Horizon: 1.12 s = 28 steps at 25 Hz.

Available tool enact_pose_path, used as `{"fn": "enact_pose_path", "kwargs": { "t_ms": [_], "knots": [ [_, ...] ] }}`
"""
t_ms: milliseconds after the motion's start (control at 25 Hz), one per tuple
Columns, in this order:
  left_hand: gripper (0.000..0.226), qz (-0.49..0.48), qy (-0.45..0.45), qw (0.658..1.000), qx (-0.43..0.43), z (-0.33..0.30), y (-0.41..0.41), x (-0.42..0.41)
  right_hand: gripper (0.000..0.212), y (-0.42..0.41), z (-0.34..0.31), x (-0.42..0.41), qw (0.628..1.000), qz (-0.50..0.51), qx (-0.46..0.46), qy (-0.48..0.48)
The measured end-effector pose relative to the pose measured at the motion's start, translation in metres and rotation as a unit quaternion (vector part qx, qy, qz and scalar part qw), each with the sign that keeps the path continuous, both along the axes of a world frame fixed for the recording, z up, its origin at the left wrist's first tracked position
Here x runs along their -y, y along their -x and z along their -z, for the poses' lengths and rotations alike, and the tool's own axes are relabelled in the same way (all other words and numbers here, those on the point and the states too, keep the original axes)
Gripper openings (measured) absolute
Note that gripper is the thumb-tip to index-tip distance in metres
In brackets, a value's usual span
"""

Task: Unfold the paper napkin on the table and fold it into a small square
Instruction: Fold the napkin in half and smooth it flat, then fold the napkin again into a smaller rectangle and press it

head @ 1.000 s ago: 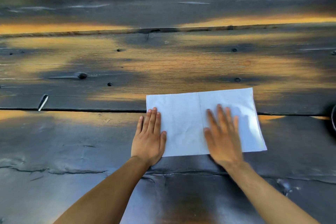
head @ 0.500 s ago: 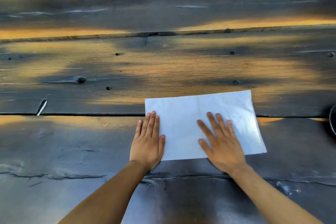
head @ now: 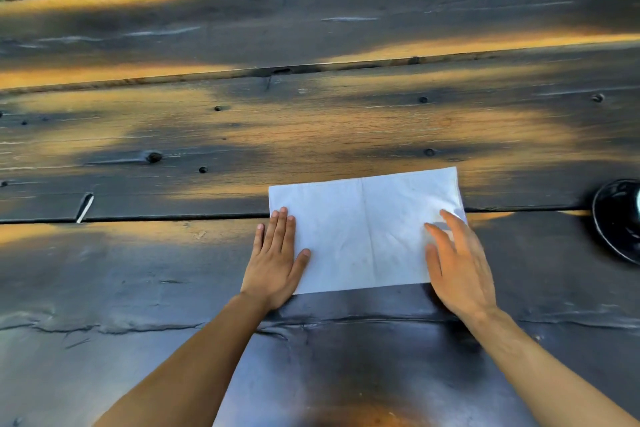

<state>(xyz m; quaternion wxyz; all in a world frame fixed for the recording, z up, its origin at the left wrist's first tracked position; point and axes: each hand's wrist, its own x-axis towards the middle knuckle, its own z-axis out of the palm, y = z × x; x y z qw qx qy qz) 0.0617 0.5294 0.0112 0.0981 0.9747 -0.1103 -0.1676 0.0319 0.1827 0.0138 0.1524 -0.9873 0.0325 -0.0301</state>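
So the napkin is laid flat as a wide rectangle toward the near edge of the table, a bit right of middle, with its long axis running left to right and a crease line down the centre. The left hand is pressed flat on the napkin's left edge, fingers straight and together, nothing gripped. The right hand is spread over the right end, fingers straight and loosely splayed, tips near the far right corner (whether that corner is already being lifted can't be told, it's a bit blurred there). Nothing is pinched by either hand.

The next fold is probably going to be made across that centre crease, so the right end would need to be carried over toward the left hand. The right hand is the one nearer that loose end. A dark round object is parked at the table's right edge, well apart from the napkin.
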Motion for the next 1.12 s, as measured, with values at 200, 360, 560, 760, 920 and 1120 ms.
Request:
{"fn": "enact_pose_path", "kwargs": {
  "t_ms": [200, 360, 560, 760, 920, 1120],
  "knots": [
    [0.067, 0.008, 0.059, 0.996, 0.059, -0.013, 0.019, 0.030, 0.047, 0.016, -0.029, 0.002, 0.950, 0.278, -0.118, -0.086],
    [0.041, 0.087, 0.174, 0.976, 0.094, -0.018, 0.063, 0.091, 0.049, 0.032, -0.047, -0.008, 0.907, 0.336, -0.174, -0.186],
    [0.054, 0.146, 0.190, 0.971, 0.022, -0.039, 0.103, 0.138, 0.028, 0.060, -0.057, -0.037, 0.757, 0.438, -0.217, -0.434],
    [0.054, 0.042, 0.203, 0.976, -0.064, -0.064, 0.113, 0.138, 0.006, 0.086, -0.095, -0.077, 0.660, 0.404, -0.301, -0.558],
    [0.040, -0.006, 0.237, 0.971, -0.037, -0.080, 0.130, 0.121, 0.037, 0.098, -0.116, -0.077, 0.791, 0.336, -0.260, -0.440],
    [0.025, -0.086, 0.277, 0.957, -0.022, -0.098, 0.143, 0.099, 0.055, 0.107, -0.108, -0.050, 0.974, -0.078, -0.173, -0.127]
  ]
}}
